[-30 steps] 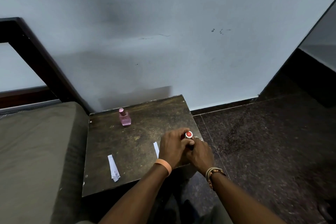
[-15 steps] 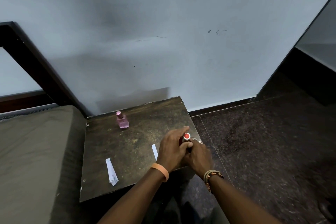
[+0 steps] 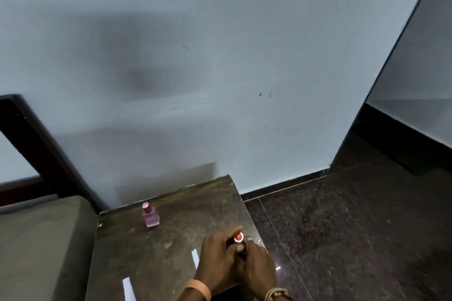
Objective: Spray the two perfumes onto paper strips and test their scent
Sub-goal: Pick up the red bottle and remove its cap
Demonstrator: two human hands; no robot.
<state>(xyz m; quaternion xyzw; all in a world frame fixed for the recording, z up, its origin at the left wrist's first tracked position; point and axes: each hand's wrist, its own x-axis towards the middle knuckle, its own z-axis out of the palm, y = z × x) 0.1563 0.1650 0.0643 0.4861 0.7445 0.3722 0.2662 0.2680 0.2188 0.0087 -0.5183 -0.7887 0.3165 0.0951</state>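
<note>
The red bottle (image 3: pixel 238 237) is held between both hands, low over the right front of the tabletop (image 3: pixel 171 239). The left hand (image 3: pixel 220 260) curls its fingers round it, and the right hand (image 3: pixel 259 266) grips it from the other side. Only its round red top with a shiny rim shows. A pink bottle (image 3: pixel 150 215) stands upright near the back. A white strip (image 3: pixel 195 258) lies just beside the left hand, and a second strip (image 3: pixel 129 289) lies farther left.

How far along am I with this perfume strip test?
Barely started. Done: nothing visible; the left strip and right strip lie on the table. In hand: left hand and right hand grip the red-topped bottle. Left: spraying it, then the capped pink bottle, and smelling both strips.
</note>
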